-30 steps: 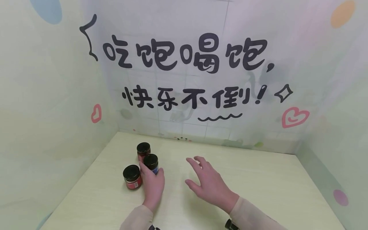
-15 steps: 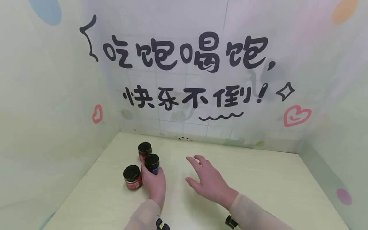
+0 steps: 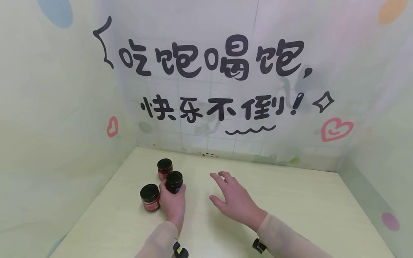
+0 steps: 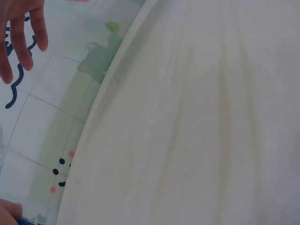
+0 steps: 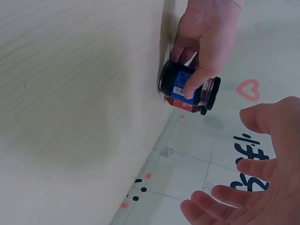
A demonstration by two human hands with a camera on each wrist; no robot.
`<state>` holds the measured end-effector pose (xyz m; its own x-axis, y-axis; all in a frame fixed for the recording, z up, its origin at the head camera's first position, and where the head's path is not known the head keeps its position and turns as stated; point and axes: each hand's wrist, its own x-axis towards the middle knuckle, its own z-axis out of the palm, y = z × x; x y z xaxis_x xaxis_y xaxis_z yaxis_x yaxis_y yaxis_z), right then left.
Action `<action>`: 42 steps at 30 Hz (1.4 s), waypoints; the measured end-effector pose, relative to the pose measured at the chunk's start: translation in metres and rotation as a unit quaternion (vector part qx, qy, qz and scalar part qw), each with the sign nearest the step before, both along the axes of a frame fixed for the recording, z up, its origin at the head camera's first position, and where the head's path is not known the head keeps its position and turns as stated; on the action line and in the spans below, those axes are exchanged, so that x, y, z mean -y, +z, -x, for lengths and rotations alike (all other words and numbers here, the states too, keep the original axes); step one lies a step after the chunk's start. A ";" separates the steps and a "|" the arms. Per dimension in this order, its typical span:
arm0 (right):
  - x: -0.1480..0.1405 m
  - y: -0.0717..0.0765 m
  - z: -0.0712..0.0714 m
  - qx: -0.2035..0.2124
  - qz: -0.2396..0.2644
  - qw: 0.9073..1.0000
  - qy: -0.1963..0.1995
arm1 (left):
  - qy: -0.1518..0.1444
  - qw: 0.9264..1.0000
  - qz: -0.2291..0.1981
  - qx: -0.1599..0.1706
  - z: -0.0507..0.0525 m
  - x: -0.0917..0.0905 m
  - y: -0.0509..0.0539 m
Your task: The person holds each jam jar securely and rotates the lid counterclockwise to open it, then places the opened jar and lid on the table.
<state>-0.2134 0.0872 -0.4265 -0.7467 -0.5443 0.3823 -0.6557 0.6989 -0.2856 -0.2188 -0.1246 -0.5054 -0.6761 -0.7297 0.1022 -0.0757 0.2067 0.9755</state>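
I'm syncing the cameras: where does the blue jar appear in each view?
Head: the blue jar is low, left of centre, held by the left hand.
Left wrist: probably just the blue sliver near the bottom-left corner.
Right wrist: above and right of centre.
Shared landmark: the small printed face.

At the desk (image 3: pixel 306 193)

The middle jar (image 3: pixel 174 181) is in the left grip (image 3: pixel 173 203). The back jar (image 3: pixel 165 168) is behind it, a bit left. The front jar (image 3: pixel 150 197) is left of that grip. The right grip (image 3: pixel 237 202) is to the right.
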 end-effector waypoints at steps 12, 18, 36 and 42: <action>0.005 0.005 0.005 0.000 0.001 1.000 0.001 | -0.033 0.999 0.016 0.012 -0.003 0.002 0.005; 0.006 0.007 0.004 -0.001 0.003 1.000 0.004 | -0.063 0.998 0.016 0.009 -0.007 -0.003 0.012; 0.011 0.020 0.007 -0.012 0.009 1.000 0.001 | -0.088 0.996 0.008 -0.019 -0.021 -0.019 0.027; 0.008 0.022 0.006 -0.002 0.015 1.000 -0.004 | -0.099 0.994 0.021 -0.038 -0.024 -0.027 0.032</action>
<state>-0.2195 0.0796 -0.4046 -0.7496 -0.5263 0.4015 -0.6512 0.6951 -0.3046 -0.1945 -0.0978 -0.4734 -0.7956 -0.5770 0.1847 0.0431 0.2502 0.9672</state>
